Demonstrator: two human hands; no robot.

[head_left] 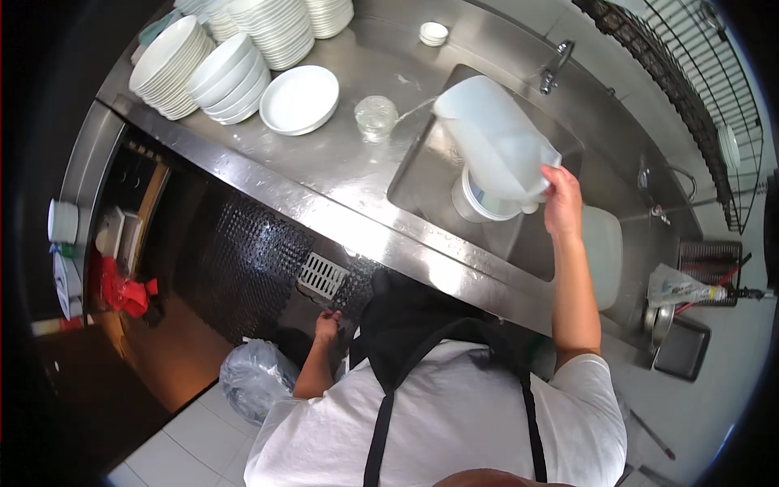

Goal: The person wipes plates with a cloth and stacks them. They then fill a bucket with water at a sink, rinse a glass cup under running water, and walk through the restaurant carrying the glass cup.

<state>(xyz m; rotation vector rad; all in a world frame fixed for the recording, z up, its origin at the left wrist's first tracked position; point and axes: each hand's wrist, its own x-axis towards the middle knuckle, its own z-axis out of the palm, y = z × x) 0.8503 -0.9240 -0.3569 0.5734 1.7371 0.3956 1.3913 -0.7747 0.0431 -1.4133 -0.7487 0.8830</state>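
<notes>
The likeliest trouble is a slip: the plastic tub (499,142) is large and smooth, and the right hand (562,199) is clamped on it only near one corner, so a wet rim or a sudden swing of weight could twist it out of the fingers. It hangs slanted over the sink (418,170), partly in front of a white bucket (469,201) standing in the basin; let it dip and it could knock the bucket or land on it. Its far end reaches towards the counter (357,174), where a thin, clear streak, probably water, runs to a clear dish (376,118). Too much tilt that way could wet the counter, and a wide sweep might push the dish into the white bowl (299,99) beside it. As for pose, the right arm stretches forward from the shoulder, elbow fairly straight, with the fingers closed around the tub's near edge. The left hand (328,325) is low at the person's side, well apart from the right — its fingers look curled and nothing shows in them, though how tightly they close I cannot tell.
</notes>
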